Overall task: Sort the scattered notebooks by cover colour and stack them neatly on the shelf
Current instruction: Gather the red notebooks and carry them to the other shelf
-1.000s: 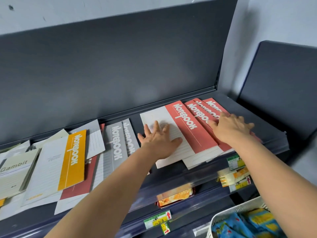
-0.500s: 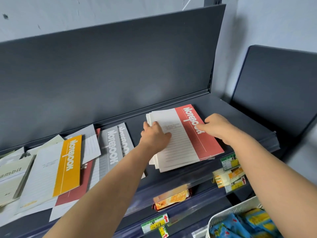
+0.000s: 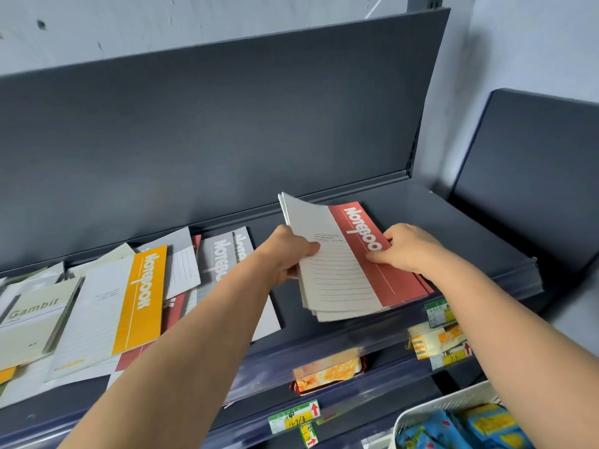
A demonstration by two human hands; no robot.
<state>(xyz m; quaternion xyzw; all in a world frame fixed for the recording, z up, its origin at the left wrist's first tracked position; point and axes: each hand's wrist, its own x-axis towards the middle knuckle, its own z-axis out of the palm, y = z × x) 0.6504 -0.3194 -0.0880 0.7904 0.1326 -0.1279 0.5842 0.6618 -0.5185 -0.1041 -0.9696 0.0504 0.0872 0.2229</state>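
A stack of red-and-white notebooks is tilted, its far left corner lifted off the dark shelf. My left hand grips the stack's left edge, thumb on top. Along the red right side, my right hand holds it with the thumb pressed on the cover. To the left lie scattered notebooks: a yellow one, grey ones, a red one partly buried, and a pale "Gambit" notebook.
The shelf's dark back panel rises behind. Price tags hang on the front rails. A lower shelf holds an orange packet. A white basket of blue and yellow packets sits at the bottom right.
The fanned red notebooks were pushed together into one stack. Both hands went from lying flat on them to gripping its sides, and the stack's far left corner has lifted.
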